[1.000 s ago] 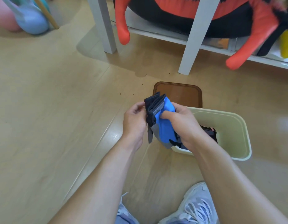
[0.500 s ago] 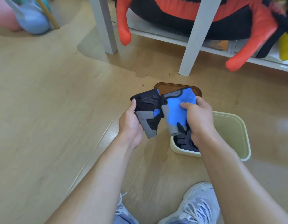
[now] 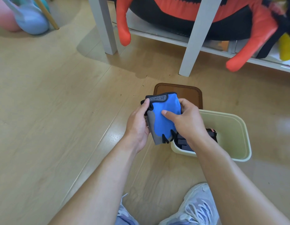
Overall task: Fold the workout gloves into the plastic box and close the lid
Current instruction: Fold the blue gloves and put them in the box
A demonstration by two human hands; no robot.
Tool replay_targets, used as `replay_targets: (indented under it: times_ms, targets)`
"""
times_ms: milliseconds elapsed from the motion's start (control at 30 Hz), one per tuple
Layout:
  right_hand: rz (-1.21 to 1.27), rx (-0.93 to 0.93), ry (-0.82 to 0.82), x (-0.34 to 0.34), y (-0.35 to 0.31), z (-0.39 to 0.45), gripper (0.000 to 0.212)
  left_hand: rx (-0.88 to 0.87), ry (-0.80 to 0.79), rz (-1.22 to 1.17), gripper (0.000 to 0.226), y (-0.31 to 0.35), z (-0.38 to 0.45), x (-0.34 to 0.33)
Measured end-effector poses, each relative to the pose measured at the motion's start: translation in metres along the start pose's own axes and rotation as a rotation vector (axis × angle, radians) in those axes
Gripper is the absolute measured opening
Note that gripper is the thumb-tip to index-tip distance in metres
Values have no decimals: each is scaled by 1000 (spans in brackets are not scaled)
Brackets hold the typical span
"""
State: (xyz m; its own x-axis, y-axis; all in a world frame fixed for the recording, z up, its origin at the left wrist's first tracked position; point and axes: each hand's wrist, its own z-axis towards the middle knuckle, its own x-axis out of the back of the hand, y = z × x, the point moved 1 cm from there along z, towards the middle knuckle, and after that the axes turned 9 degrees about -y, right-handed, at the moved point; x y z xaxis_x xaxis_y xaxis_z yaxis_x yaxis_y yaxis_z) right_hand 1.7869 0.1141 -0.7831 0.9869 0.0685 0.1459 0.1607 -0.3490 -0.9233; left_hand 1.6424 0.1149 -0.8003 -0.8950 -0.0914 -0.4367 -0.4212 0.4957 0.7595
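While both hands hold it up: the blue glove [image 3: 163, 118] hangs just over the near left corner of the plastic box [image 3: 235, 127], not inside yet.
Left hand [image 3: 137, 125]: closed on the glove's left edge, thumb up by the black cuff.
Right hand [image 3: 188, 124]: closed on the right side, thumb pressed flat on the blue part.
How it feels, my guess: soft, light and bendy. It should fold easily, but it may spring open if you let go. The gray part looks a bit thicker.
Where to hold: by the cuff and the finger end, one in each hand, so it folds in the middle.
Other glove [image 3: 211, 133]: something dark already lies in the near left part of the box. It looks like the second glove, but the arm hides most of it.
Room in the box: the far right part looks bare, so there is space.
Lid [image 3: 186, 93]: brown, flat on the floor [image 3: 59, 111], touching the box's far edge.
Edges to watch: the box rim is right under the glove. A white shelf leg [image 3: 191, 59] stands farther back, well apart.
Shoes [image 3: 194, 207]: near the bottom, out of the way.
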Motion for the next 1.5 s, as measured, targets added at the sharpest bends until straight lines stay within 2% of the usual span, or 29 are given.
replay_targets:
  times_ms: [100, 300, 367, 433, 500, 567, 667, 700, 833, 967, 1267, 1500]
  targets:
    - [44, -9, -15, 2, 1, 1, 25, -20, -21, 37, 39, 1, -1, -2]
    - [97, -47, 3, 7, 1, 3, 31, 28, 2, 0, 45, -1, 1, -2]
    - [-39, -13, 102, 7, 3, 2, 45, 30, 29, -1, 43, -1, 1, -3]
    - [-347, 94, 234, 5, 4, 1, 53, 25, 36, -6, 41, -2, 1, -3]
    - [-474, 174, 249, 1, 4, -1, 37, 19, 30, -6, 36, -2, 2, -4]
    - [-405, 106, 115, -3, 2, -2, 27, 8, 14, 5, 33, -2, 2, -4]
    - [-393, 46, -56, -7, 1, -4, 46, -7, 14, 30, 31, 0, 3, -3]
    - [-394, 56, -71, -7, 1, -5, 48, -10, 14, 35, 31, 0, 3, -3]
    - [-189, 59, -97, -1, 2, -2, 21, -34, 54, 32, 33, 2, 3, 1]
    - [67, -75, -140, 8, -2, 2, 25, -55, 103, -28, 32, 8, 5, 6]
    - [95, -67, -88, 8, -1, 3, 19, -57, 148, -63, 35, 9, 6, 10]
    - [-148, 77, 24, -5, 3, -4, 12, -65, 80, 2, 29, 7, 4, 4]
